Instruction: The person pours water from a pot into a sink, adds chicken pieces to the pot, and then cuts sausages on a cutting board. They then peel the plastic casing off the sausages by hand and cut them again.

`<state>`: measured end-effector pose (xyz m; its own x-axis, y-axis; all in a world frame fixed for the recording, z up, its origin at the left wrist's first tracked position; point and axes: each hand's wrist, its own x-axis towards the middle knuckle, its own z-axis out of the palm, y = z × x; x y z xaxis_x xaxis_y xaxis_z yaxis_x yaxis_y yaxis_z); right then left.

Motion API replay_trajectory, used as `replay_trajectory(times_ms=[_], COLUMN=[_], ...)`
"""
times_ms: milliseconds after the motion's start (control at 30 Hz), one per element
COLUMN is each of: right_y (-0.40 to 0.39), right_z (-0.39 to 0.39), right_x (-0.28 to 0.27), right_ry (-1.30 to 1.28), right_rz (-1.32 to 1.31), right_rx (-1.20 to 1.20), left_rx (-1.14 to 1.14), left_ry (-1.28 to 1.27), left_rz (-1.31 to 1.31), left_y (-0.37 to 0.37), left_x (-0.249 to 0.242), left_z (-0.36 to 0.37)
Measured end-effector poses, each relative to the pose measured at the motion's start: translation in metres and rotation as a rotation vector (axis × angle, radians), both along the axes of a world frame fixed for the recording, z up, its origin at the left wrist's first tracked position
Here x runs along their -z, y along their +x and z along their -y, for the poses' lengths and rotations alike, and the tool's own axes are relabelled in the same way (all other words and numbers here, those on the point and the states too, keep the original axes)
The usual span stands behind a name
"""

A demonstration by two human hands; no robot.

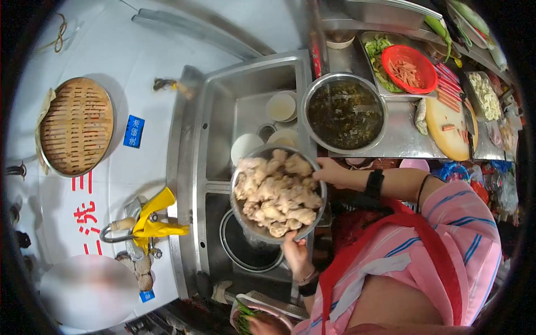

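A round metal bowl (238,215) is filled with pale, raw-looking chicken pieces (276,192). My right hand (330,172) grips its right rim, below a black watch. At the bottom rim, my left hand (296,254) is closed on the bowl, thumb up at the edge. The bowl is held over the divider of a two-basin metal sink (192,139) and hides part of both basins. White dishes (282,106) lie in the upper basin. In the lower one stands a dark round pot (251,251), partly covered by the bowl.
Beside the sink is a large bowl of dark leafy liquid (344,114). The counter holds a red basket (410,70) and a cutting board (449,125) with a knife. A yellow-wrapped faucet (153,220) juts from the wall. Another person's hand (268,325) touches greens (243,318) at the bottom.
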<state>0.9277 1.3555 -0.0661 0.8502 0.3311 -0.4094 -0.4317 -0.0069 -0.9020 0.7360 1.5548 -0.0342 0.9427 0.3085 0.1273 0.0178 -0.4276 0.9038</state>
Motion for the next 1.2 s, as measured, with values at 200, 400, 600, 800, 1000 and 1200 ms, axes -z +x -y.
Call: replay_trajectory(times_ms=[200,400,600,800,1000,1200], right_y=[-0.015,-0.015,-0.034,-0.017,-0.011,-0.011], right_z=[0.045,0.078,0.147,0.175,0.173,0.182], right_x=[0.047,0.025,0.034,0.034,0.036,0.043], right_ry=[0.104,0.067,0.322,0.628,0.495,0.447], right_rz=[0.002,-0.152,-0.515,-0.514,-0.461,-0.435], right_rx=[0.042,-0.222,-0.102,0.058,0.152,0.184], left_rx=[-0.461,-0.467,-0.448,-0.52,-0.586,-0.637], left_ry=[-1.17,-1.174,-1.131,-1.136,-1.182,-1.151], left_rz=[-0.505,-0.46,-0.467,-0.413,-0.309,-0.281], left_y=[0.015,0.044,0.023,0.02,0.023,0.024], left_x=[0.049,0.043,0.072,0.048,0.053,0.05], left_z=[0.016,0.03,0.04,0.075,0.086,0.1])
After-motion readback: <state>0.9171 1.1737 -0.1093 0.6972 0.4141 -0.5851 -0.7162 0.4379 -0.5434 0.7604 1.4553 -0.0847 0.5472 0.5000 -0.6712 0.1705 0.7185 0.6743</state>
